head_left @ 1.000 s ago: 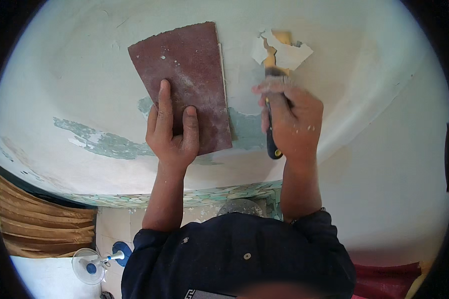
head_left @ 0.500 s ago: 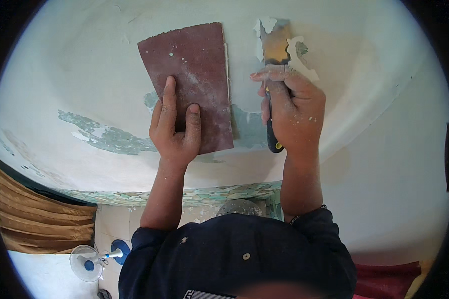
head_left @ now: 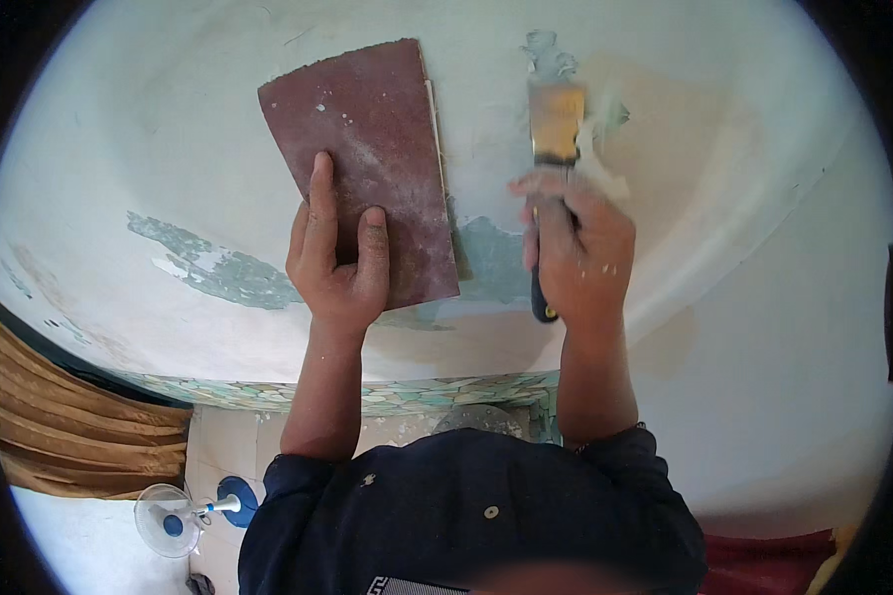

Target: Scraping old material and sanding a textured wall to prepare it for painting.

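Observation:
My left hand point(head_left: 337, 258) holds a folded sheet of dark red sandpaper point(head_left: 382, 129) up against the pale wall, index finger and thumb laid on its dusty face. White specks and pale dust mark the sheet. In my right hand point(head_left: 580, 248) is a putty knife point(head_left: 558, 124) with a black handle, its blade pointing up the wall. Just above the blade is a bare grey patch point(head_left: 551, 58). Beside it, a loose curl of paint point(head_left: 593, 159) hangs from the wall. White specks dot the back of my right hand, which is slightly smeared by motion.
Larger grey-green bare patches point(head_left: 218, 268) spread across the wall's left and middle. Lower down runs a band of mosaic stone tiles point(head_left: 417, 395). A brown curtain point(head_left: 89, 421) hangs at left above a standing fan point(head_left: 174, 521). Red cloth point(head_left: 774, 555) shows at lower right.
The putty knife and my right hand have moved down, and the flaking paint at the blade's tip has given way to bare grey. The sandpaper sits slightly further left in view.

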The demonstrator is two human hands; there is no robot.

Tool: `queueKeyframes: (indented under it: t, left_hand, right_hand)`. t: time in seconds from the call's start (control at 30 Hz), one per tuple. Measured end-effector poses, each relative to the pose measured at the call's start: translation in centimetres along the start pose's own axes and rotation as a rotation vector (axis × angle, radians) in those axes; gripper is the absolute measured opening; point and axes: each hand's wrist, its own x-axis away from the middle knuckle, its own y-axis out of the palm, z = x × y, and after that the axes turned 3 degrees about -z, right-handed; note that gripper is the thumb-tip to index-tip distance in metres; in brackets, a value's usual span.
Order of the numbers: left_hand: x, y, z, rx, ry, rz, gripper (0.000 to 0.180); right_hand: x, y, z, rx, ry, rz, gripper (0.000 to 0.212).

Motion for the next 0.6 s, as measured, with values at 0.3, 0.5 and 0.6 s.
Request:
queueKeyframes:
  t: [0.3, 0.5, 0.6]
  left_hand:
    - [0.8, 0.6, -0.7, -0.009, 0.075, 0.039, 0.057]
    - [1.0, 0.6, -1.0, -0.014, 0.062, 0.036, 0.057]
    - [1.0, 0.8, -1.4, -0.018, 0.103, 0.055, 0.057]
  right_hand:
    - [5.0, 0.0, 2.3, 0.206, -0.052, 0.078, 0.048]
    - [2.6, -1.5, 1.8, 0.355, -0.075, 0.236, 0.042]
    - [2.0, -2.0, 1.6, 0.461, -0.105, 0.144, 0.041]
